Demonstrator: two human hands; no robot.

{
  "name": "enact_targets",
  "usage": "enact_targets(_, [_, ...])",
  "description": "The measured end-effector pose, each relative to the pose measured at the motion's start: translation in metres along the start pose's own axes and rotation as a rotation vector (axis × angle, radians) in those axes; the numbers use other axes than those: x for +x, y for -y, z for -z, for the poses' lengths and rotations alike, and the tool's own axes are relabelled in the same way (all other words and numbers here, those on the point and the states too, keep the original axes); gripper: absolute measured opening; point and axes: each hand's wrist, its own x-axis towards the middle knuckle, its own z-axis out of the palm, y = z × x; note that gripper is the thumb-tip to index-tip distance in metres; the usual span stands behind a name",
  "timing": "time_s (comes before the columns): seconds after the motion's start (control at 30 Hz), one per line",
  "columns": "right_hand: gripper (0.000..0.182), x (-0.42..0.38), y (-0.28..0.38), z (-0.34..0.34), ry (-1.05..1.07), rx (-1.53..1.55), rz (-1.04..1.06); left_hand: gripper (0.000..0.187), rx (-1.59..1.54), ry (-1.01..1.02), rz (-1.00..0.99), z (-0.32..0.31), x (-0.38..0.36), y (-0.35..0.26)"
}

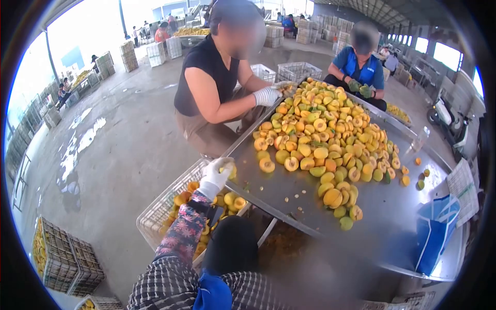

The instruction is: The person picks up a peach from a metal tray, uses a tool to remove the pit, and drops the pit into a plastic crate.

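My left hand (215,176), in a white glove, is closed around a yellow-green apricot (230,170) at the near left edge of the metal table (258,192). Below that hand stands a white plastic crate (151,225) holding apricot halves (233,201). A big heap of apricots (330,137), many halved with the cut face showing, covers the middle of the table. My right hand does not show; a blurred patch covers the lower right.
A person in striped gloves (267,96) works at the table's left side. Another, in green gloves (360,89), sits at the far end. A clear bottle (421,138) and a blue bag (436,232) stand on the right. Stacked crates (67,256) are at lower left.
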Motion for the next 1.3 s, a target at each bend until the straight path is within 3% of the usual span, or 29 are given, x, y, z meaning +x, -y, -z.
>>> enact_targets(0.07, [0.053, 0.001, -0.003, -0.003, -0.031, 0.019, 0.015, 0.025, -0.076, 0.142, 0.029, -0.014, 0.005, -0.027])
enact_targets(0.17, [0.053, 0.005, -0.016, -0.014, -0.049, -0.004, -0.035, 0.026, 0.148, 0.175, -0.094, -0.049, 0.022, -0.035])
enact_targets(0.2, [0.054, 0.008, -0.026, -0.021, -0.078, 0.063, 0.019, 0.029, 0.201, 0.197, -0.141, -0.061, 0.028, -0.032])
enact_targets(0.27, [0.054, 0.015, -0.027, -0.02, 0.034, 0.052, -0.103, 0.035, 0.222, 0.132, -0.263, -0.101, 0.038, 0.012])
enact_targets(0.33, [0.053, 0.018, -0.028, -0.02, 0.05, 0.064, -0.103, 0.041, 0.354, 0.307, -0.022, -0.121, 0.05, 0.002])
enact_targets(0.43, [0.053, 0.02, -0.03, -0.02, 0.074, 0.072, -0.078, 0.048, 0.505, 0.338, 0.115, -0.142, 0.055, -0.019])
enact_targets(0.53, [0.052, 0.019, -0.029, -0.02, 0.082, 0.086, -0.076, 0.057, 0.435, 0.389, -0.016, -0.153, 0.06, -0.019])
enact_targets(0.63, [0.05, 0.016, -0.027, -0.024, 0.05, 0.119, -0.074, 0.057, 0.232, 0.671, -0.016, -0.151, 0.057, -0.02])
enact_targets(0.73, [0.047, 0.02, -0.013, -0.009, -0.029, 0.209, -0.005, 0.048, -0.737, 0.739, 0.519, -0.156, 0.033, -0.051])
enact_targets(0.87, [0.041, 0.034, 0.012, 0.01, -0.139, 0.366, 0.068, 0.043, -1.552, 0.463, 0.728, -0.128, -0.014, -0.135])
enact_targets(0.93, [0.04, 0.045, 0.032, 0.019, -0.246, 0.411, 0.163, 0.038, -1.736, 0.408, 0.773, -0.126, -0.031, -0.163])
enact_targets(1.0, [0.037, 0.052, 0.062, 0.036, -0.329, 0.397, 0.217, 0.037, -1.905, 0.44, 0.783, -0.119, -0.047, -0.193])
enact_targets(1.13, [0.032, 0.062, 0.079, 0.048, -0.469, 0.321, 0.276, 0.024, -1.76, 0.416, 0.634, -0.126, -0.071, -0.2])
enact_targets(1.3, [0.023, 0.063, 0.086, 0.045, -0.582, 0.114, 0.249, 0.056, -1.545, 0.352, 0.608, -0.121, -0.09, -0.217])
